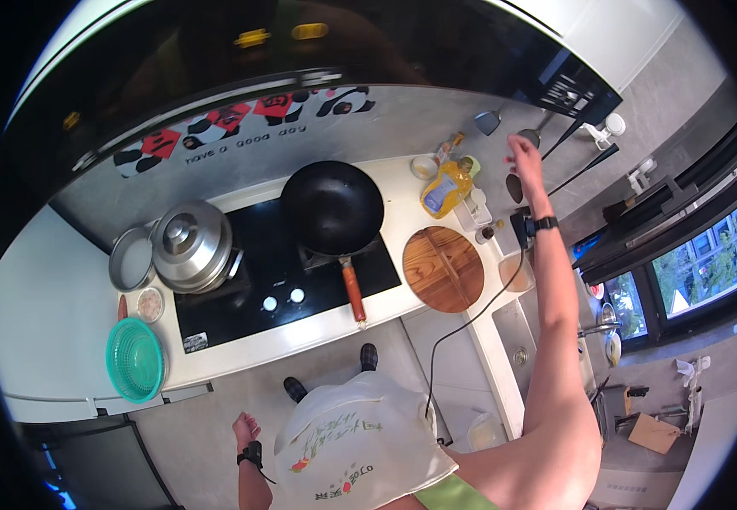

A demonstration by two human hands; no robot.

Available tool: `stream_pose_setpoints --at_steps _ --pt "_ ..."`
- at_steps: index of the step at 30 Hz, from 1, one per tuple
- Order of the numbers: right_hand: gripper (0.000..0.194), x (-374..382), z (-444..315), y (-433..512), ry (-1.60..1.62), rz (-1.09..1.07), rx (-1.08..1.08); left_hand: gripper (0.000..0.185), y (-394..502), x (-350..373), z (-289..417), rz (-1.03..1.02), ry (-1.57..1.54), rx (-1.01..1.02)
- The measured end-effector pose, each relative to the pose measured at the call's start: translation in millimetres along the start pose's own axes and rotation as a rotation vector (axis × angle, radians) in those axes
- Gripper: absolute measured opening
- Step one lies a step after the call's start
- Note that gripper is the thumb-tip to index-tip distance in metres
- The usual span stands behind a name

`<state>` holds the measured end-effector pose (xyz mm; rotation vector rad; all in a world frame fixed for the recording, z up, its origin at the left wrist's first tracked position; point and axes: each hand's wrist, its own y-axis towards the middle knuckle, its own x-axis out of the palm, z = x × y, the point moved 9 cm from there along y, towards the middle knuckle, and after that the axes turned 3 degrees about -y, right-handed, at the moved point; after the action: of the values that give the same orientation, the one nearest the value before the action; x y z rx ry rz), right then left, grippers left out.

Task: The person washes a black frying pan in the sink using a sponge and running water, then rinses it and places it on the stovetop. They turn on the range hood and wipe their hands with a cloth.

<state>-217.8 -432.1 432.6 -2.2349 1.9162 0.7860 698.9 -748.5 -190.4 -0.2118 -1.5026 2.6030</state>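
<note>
My right hand (524, 156) is raised at the wall beside the hanging utensils, fingers bent, thumb apart, and nothing visible in its grasp. Just behind its fingers hangs a dark turner (529, 137); whether they touch is unclear. Another turner (487, 122) hangs to the left, and a dark ladle (514, 188) below. Low in the picture, my left hand (246, 429) hangs at my side with loosely curled fingers and holds nothing visible. A black wok (333, 207) with a wooden handle (353, 292) rests on the cooktop (266, 255). Beside it lies a round wooden lid (443, 269).
A lidded metal steamer pot (191, 245), a metal pan (132, 260) and a green basket (135, 360) stand at left. An oil bottle (447, 189) and small containers stand at right. A cable (457, 329) runs from my right wrist past the sink (516, 341). The range hood (343, 48) overhangs the cooktop.
</note>
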Motion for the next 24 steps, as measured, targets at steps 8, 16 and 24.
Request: stream_pose_setpoints --at_steps 8,16,24 --pt "0.039 -71.2 3.8 189.8 0.222 0.361 -0.22 0.024 -67.3 43.7 -41.8 -0.03 -0.07 0.06" --pt "0.04 -56.6 -30.1 166.7 0.267 0.436 -0.318 0.023 -113.9 54.8 -56.5 0.137 -0.112 0.06" --pt "0.026 -62.8 -81.3 187.0 0.124 0.337 -0.657 0.022 -113.5 57.1 -18.3 0.101 -0.015 0.149"
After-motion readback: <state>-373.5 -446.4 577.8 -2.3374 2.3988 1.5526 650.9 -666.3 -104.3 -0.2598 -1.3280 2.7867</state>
